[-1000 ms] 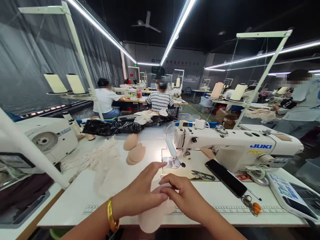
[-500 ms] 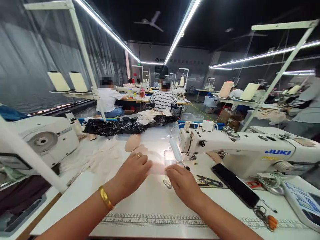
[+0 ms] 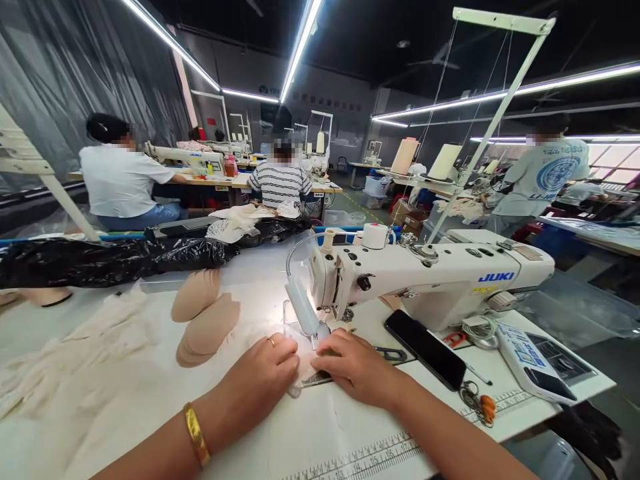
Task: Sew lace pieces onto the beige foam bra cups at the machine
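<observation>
Just in front of the needle area of a white sewing machine [image 3: 430, 267], my left hand [image 3: 273, 367] has its fingers pressed together on a thin pale fabric piece [image 3: 304, 370]. To its right, my right hand [image 3: 350, 363] pinches the same piece, thumb and fingers together. The sheer fabric lies between the two hands and is partly hidden by them. A lit lamp [image 3: 301, 307] hangs over the spot. Beige oval pads [image 3: 207, 330] lie in stacks left of the machine, beyond my left hand.
Pale lace fabric [image 3: 85, 353] spreads over the left of the table. A black plastic bag [image 3: 115, 260] lies along the back edge. At right are a phone [image 3: 425, 348], dark snips [image 3: 393, 354], keys [image 3: 477, 403] and a control box [image 3: 535, 363]. Several people are beyond.
The view has swung to the right. Both hands have come closer to the needle area with the fabric, and the pad stacks show more fully.
</observation>
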The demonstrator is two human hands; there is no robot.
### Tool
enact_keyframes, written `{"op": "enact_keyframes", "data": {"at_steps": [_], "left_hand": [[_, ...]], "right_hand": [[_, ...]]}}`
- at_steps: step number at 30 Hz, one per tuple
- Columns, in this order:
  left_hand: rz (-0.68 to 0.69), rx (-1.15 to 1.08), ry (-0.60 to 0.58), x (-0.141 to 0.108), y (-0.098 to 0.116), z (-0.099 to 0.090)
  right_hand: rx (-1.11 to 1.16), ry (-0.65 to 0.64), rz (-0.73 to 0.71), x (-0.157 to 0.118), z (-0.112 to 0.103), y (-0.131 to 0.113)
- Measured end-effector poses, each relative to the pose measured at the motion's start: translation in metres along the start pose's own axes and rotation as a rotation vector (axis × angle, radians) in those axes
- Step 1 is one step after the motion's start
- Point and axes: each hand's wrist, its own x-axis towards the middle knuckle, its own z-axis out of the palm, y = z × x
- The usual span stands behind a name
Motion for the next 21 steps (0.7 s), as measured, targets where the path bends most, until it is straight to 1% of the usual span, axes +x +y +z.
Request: {"op": "enact_keyframes", "data": {"at_steps": [4,9,16,18,21], "left_hand": [[0.002,-0.122,0.008,-0.001,0.001,-0.001],[-0.051,-0.143,0.023,0.003,0.001,0.003],[-0.055,-0.194,0.087,0.003,0.003,0.008],[-0.05,-0.21,0.086,0.004,0.003,0.008],[-0.028,-0.189,0.037,0.01,-0.001,0.008]], "right_hand": [[0.019,-0.037,0.032,-0.002,-0.001,0.001],[0.035,-0.068,0.051,0.0,-0.005,-0.001],[0.047,-0.051,0.03,0.001,-0.006,-0.004],[0.056,-0.047,0.028,0.002,-0.006,-0.004],[0.057,-0.036,0.04,0.001,-0.005,-0.003]]}}
